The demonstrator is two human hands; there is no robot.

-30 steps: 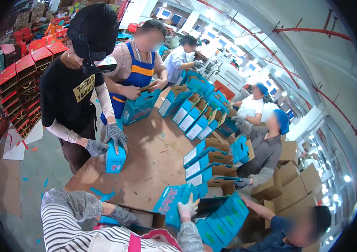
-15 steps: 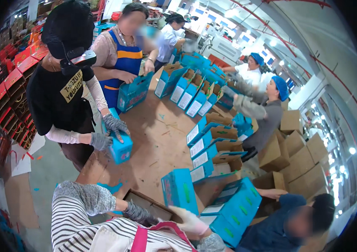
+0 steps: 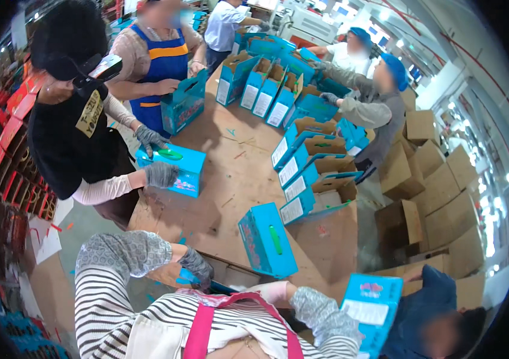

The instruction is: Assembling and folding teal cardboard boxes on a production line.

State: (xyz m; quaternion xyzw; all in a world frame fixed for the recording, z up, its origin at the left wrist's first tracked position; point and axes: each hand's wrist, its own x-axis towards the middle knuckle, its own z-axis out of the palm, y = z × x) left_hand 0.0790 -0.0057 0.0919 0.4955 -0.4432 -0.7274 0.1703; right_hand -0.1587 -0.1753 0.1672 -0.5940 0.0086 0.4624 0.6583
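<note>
Close to my body, at the near edge of the table, an open teal gift box (image 3: 230, 275) shows its brown cardboard inside. My left hand (image 3: 198, 267), in a grey glove, is closed over the box's left side, next to a teal flap. My right hand (image 3: 273, 291), in a white glove, reaches in by the box's right end; its fingers are hidden behind my apron and the box. Just beyond stands a closed teal box (image 3: 268, 240) with a green handle on top.
Open teal boxes (image 3: 306, 173) stand in rows along the table (image 3: 224, 185). At the left a co-worker's gloved hands (image 3: 160, 175) hold another teal box. Lower right, a person in dark blue (image 3: 428, 311) is beside a teal box (image 3: 374, 299). Brown cartons (image 3: 428, 197) pile up on the right.
The group of closed teal boxes at the right has left the table edge; one shows lower right. My right hand has drawn in behind my apron. The left co-worker's box has been turned.
</note>
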